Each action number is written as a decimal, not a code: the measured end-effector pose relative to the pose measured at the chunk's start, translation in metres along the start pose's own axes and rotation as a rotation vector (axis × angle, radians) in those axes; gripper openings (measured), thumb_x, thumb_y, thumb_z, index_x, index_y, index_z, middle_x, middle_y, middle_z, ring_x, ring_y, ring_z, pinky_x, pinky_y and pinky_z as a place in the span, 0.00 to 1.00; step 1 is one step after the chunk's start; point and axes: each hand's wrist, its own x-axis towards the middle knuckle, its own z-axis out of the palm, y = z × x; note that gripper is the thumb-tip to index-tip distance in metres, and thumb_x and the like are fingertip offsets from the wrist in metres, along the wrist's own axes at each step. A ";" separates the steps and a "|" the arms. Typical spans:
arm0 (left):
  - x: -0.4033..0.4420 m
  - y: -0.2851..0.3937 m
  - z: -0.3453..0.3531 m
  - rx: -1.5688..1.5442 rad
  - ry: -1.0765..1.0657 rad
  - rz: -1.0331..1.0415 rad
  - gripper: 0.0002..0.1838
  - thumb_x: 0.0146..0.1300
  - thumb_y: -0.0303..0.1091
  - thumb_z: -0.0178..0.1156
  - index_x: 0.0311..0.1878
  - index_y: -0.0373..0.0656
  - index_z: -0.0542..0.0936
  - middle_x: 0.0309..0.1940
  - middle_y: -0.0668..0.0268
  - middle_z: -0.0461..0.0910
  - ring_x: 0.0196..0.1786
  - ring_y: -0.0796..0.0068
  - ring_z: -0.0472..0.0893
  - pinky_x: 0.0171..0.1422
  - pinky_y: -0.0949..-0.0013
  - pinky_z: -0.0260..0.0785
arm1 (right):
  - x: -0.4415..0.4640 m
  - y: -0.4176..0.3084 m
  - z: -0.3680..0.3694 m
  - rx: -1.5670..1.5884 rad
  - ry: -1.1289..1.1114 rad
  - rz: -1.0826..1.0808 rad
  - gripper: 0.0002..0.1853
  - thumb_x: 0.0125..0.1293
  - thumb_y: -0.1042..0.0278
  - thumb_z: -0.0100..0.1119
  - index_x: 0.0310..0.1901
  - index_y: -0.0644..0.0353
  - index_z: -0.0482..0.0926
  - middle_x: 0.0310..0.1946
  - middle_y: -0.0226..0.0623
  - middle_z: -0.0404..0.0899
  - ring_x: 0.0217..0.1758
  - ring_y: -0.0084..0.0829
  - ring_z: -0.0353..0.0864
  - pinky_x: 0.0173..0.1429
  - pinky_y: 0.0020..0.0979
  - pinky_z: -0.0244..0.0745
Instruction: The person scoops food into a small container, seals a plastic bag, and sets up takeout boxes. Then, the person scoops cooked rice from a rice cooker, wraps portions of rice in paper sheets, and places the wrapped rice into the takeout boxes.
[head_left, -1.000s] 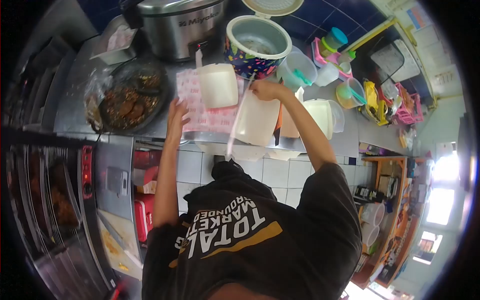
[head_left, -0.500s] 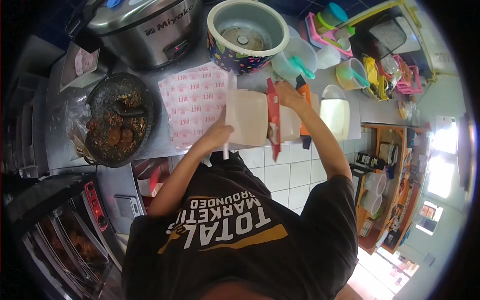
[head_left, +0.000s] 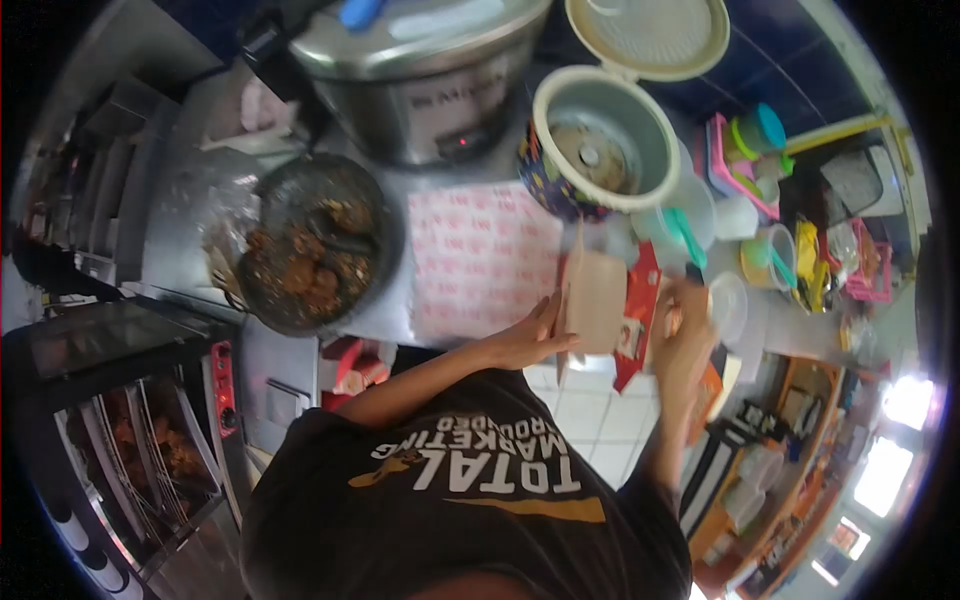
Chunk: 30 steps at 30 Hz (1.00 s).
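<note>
My left hand [head_left: 530,338] grips the left edge of an opened paper food box [head_left: 596,300], thumb and fingers closed on its side panel. The box is plain inside, with red printed flaps, and stands tilted at the counter's front edge. At the box's right side is my right hand [head_left: 685,330], smeared by motion, its fingers bent over the right panel. An orange piece of carton [head_left: 708,385] shows below that hand, partly hidden. Just left of the box lie white paper sheets with red print [head_left: 480,260].
A dark pan [head_left: 310,250] holds browned food pieces and chopped bits. Behind stand a large steel cooker [head_left: 430,110] and an opened patterned rice cooker [head_left: 560,185]. A clear tub [head_left: 695,215] and pink baskets [head_left: 718,165] are at right. A glass-fronted warmer [head_left: 140,400] stands lower left.
The view has shifted, so the counter things appear farther right. Both hands and the box have stayed together; the right hand has moved down along the box's right side.
</note>
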 end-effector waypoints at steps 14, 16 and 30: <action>0.084 0.275 -0.392 1.620 0.760 0.135 0.16 0.63 0.36 0.54 0.34 0.34 0.86 0.33 0.45 0.86 0.39 0.44 0.88 0.43 0.49 0.81 | 0.131 -0.180 0.063 0.278 0.344 -0.217 0.11 0.62 0.76 0.67 0.47 0.61 0.85 0.36 0.41 0.85 0.33 0.35 0.84 0.38 0.31 0.78; 0.070 0.295 -0.366 1.524 0.781 -0.049 0.15 0.64 0.37 0.54 0.35 0.39 0.87 0.35 0.46 0.86 0.41 0.44 0.87 0.45 0.48 0.79 | 0.094 -0.152 0.062 0.369 0.658 -0.091 0.10 0.61 0.79 0.67 0.45 0.63 0.85 0.31 0.39 0.84 0.28 0.30 0.81 0.34 0.28 0.75; 0.055 0.177 -0.080 -0.088 -0.246 0.178 0.14 0.73 0.33 0.58 0.56 0.37 0.69 0.24 0.67 0.68 0.21 0.81 0.65 0.23 0.76 0.59 | -0.461 0.043 0.139 -0.221 1.008 1.525 0.07 0.73 0.70 0.57 0.44 0.63 0.82 0.21 0.32 0.77 0.24 0.19 0.73 0.31 0.27 0.70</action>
